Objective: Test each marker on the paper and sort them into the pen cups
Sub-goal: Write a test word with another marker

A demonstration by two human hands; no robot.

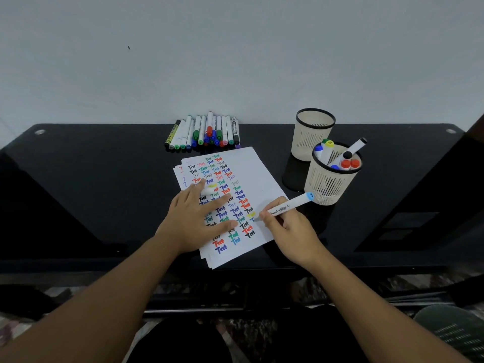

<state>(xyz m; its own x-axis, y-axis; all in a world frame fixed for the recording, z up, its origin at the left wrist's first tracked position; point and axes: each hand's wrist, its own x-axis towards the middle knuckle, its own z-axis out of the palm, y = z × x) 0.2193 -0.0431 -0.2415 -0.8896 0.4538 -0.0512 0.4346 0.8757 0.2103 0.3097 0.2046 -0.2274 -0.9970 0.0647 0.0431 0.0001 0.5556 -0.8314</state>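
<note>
The right hand [285, 226] has its fingers [272, 205] closed around a light blue marker [288, 205], tip touching the paper [262, 174]. The left hand [199, 218] lies flat with fingers spread wide, pressing the sheet and what looks like a cap. If that hand lifts, the paper could slide and smear. The full cup [332, 179] sits just beyond the marker's back end and could get bumped. The empty cup [314, 134] and marker pile [204, 132] sit farther off.

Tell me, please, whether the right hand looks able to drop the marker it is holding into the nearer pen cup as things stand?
Probably yes. The right hand holds the light-blue marker, whose capped end already lies close to the nearer pen cup. Nothing stands between them, and the cup's mouth, though partly filled with markers, looks open.
</note>
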